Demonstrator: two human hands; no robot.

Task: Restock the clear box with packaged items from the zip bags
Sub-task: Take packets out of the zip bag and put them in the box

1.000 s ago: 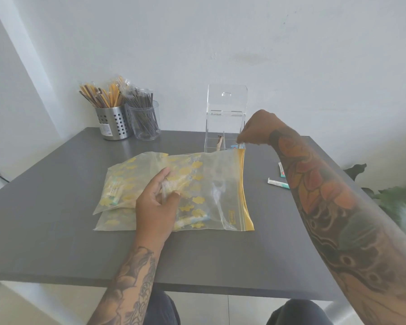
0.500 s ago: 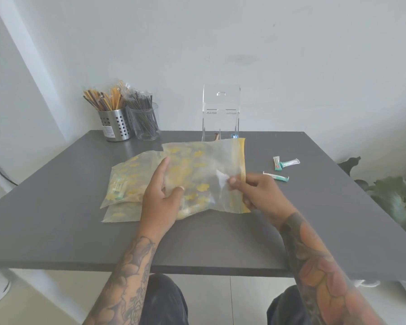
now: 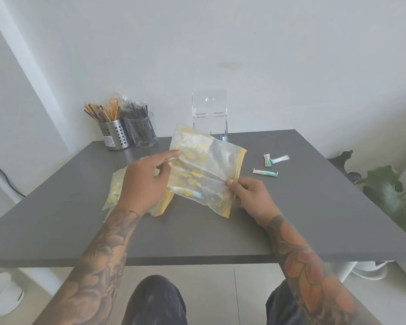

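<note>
Both hands hold a clear zip bag (image 3: 204,170) with yellow prints and a yellow zip strip, lifted and tilted above the grey table (image 3: 220,231). My left hand (image 3: 145,184) pinches the bag's left side. My right hand (image 3: 249,195) grips the zip edge at the lower right. A packaged item shows through the bag near its bottom. A second zip bag (image 3: 115,193) lies flat under my left hand. The clear box (image 3: 210,113) stands at the table's far edge, lid up, partly hidden by the raised bag.
Three small green-and-white packets (image 3: 265,172) lie on the table to the right. A perforated metal holder (image 3: 114,134) and a clear cup (image 3: 142,132) with wrapped sticks stand at the back left. A plant (image 3: 384,191) sits beyond the right edge.
My right hand came back from the clear box and took the zip edge of the top bag. Both hands then raised that bag off the table and tilted it.
</note>
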